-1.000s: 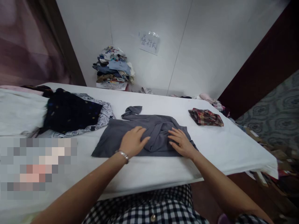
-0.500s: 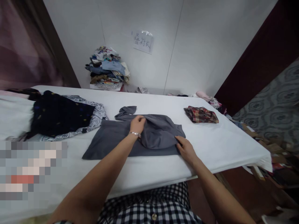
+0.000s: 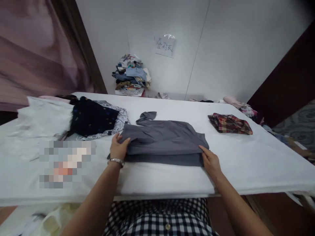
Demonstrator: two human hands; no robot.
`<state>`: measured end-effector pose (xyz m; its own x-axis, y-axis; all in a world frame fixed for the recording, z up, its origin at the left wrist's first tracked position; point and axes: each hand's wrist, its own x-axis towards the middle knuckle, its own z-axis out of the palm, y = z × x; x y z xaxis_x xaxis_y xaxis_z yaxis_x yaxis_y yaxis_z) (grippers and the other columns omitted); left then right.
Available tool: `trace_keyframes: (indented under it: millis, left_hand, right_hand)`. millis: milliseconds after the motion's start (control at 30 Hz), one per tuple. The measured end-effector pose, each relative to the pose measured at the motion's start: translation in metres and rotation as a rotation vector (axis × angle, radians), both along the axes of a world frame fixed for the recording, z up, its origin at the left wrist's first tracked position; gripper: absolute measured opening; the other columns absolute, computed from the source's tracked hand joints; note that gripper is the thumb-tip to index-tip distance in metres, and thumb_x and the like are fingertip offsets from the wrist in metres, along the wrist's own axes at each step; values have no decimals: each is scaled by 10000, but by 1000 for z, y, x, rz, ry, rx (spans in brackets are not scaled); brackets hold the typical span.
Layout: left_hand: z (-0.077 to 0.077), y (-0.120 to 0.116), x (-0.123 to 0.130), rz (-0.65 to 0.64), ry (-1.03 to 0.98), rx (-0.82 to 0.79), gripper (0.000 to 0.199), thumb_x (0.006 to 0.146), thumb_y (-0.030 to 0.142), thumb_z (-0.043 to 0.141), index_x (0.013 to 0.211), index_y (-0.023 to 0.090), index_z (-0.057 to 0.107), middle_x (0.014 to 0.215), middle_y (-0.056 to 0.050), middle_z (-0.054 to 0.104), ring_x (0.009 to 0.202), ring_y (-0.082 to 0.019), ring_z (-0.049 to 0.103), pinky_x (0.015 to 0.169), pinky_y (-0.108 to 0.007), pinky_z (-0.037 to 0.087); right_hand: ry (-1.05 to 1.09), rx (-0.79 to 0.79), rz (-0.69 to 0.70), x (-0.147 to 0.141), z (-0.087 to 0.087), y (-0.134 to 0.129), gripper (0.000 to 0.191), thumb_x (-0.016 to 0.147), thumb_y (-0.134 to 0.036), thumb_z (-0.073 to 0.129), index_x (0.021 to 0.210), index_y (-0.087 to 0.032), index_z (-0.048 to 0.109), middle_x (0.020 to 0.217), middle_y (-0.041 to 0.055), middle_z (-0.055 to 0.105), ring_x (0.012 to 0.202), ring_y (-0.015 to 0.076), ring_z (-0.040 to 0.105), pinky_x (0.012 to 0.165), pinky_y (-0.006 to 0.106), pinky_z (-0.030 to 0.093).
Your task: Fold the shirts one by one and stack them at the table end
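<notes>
Gingham clothing closest, grey garment on the white surface, upper layer's right edge pinched now in the right hand, left end gripped in the left hand, plaid garment farther off right, black garment left, clothes stack behind.

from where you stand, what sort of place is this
Probably a workroom for handling clothes, though only part shows: a white-covered table bears a gray garment and a folded plaid garment, and a tall clothes pile rises by the wall.
</notes>
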<state>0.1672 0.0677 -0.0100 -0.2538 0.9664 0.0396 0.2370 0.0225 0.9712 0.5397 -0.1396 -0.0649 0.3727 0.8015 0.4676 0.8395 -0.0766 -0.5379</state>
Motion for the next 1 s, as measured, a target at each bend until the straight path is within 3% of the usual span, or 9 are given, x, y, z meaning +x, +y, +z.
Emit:
trace_keyframes:
  millis: [67,133,233,333,467,567,700,767,1000]
  left_hand:
    - [7,-6,-1,-111,435,85,597,697,430,680,1218,180,527,1276,-143,570,1182,-297,533,989,-412,431]
    - [16,-14,-1,-181,704,78,625,769,543,574,1260,160,518,1344,-163,521,1230,-317,497,1012,-427,407]
    - [28,-22,3,-198,897,81,631,819,593,482,1287,171,504,1349,-149,524,1220,-303,508,970,-405,435]
    - [29,-22,15,-301,945,105,619,776,565,570,1253,173,529,1301,-151,561,1229,-303,488,981,-386,414]
    - [23,-5,30,-338,656,2,295,661,368,716,892,195,655,1049,-130,667,1123,-319,554,962,-419,408]
    - [30,13,27,-251,429,9,147,713,340,648,691,202,604,821,-79,670,976,-275,612,898,-396,451]
    - [45,28,3,-75,21,25,191,819,376,485,832,200,560,794,-30,633,833,-197,636,750,-339,522]
    - [44,26,-10,-14,-175,-10,153,804,330,489,868,198,531,792,-19,622,759,-169,640,688,-322,539]
    - [19,9,-30,52,-604,-160,130,672,235,626,745,186,530,727,-16,591,629,-147,621,646,-338,555]
  right_hand:
    - [-62,-11,-1,1,-3,-1,414,867,-233,387,1196,-205,637,1163,69,680,1062,214,635,931,387,504]
    - [-160,-11,3,1,-4,-1,425,853,-198,387,1203,-207,628,1178,74,671,1094,218,618,948,401,491]
    - [-357,-22,23,-2,1,0,461,836,-142,397,1253,-199,586,1244,87,632,1183,242,558,983,446,448]
    - [-522,-83,47,-10,13,4,496,836,-98,399,1303,-189,541,1330,101,566,1257,269,487,1003,490,405]
    - [-541,-123,163,-17,25,16,452,841,-124,411,1246,-196,600,1321,97,577,1261,285,481,1014,507,389]
    - [-318,-99,215,-15,27,23,388,857,-204,412,1145,-205,671,1195,90,662,1152,267,578,980,474,441]
    - [182,60,3,-7,25,20,409,859,-347,436,1150,-178,669,1103,79,705,1024,233,648,917,387,501]
    - [325,103,-80,-4,23,16,422,833,-395,473,1132,-179,678,1099,69,708,1039,236,640,935,384,488]
    - [385,69,-85,-6,13,10,446,802,-398,488,1151,-189,671,1134,60,694,1071,232,623,980,386,454]
